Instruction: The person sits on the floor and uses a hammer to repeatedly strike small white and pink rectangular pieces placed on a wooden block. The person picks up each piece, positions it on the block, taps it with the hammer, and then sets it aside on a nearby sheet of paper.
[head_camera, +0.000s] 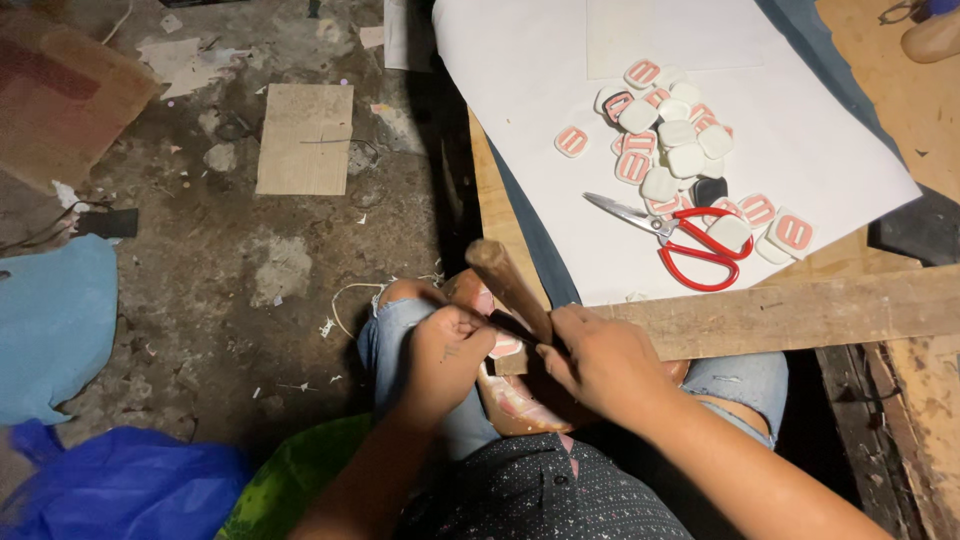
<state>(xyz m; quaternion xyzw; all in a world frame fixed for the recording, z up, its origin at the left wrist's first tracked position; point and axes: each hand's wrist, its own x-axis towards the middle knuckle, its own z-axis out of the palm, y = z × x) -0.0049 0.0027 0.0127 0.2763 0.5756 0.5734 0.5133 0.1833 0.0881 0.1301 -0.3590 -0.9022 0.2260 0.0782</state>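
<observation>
The left hand (445, 350) is closed around a small white square piece with pink stripes (507, 346), holding it over the person's lap, just below the edge of the counter (780, 315). Only a corner of the piece shows past the fingers. The right hand (600, 362) is also closed, gripping a thin dark tool (512, 325). The tool's tip points left and a little up, toward the piece, and seems to touch its upper edge. I cannot tell what kind of tool it is.

The two hands are very near, almost touching, with the piece between them. The piece lies to the left of the right hand, and the tool's long axis runs from the right hand across to it. A brown wooden handle (505, 280) rises slanted just behind the hands, going up and to the left; which hand steadies it is hidden.

The other pieces are well apart from both hands. They lie in a heap (680, 150) on a white sheet of paper (520, 90) on the counter, up and to the right, with red-handled scissors (690, 240) just beside the heap. The right hand is the nearer one to the heap.
</observation>
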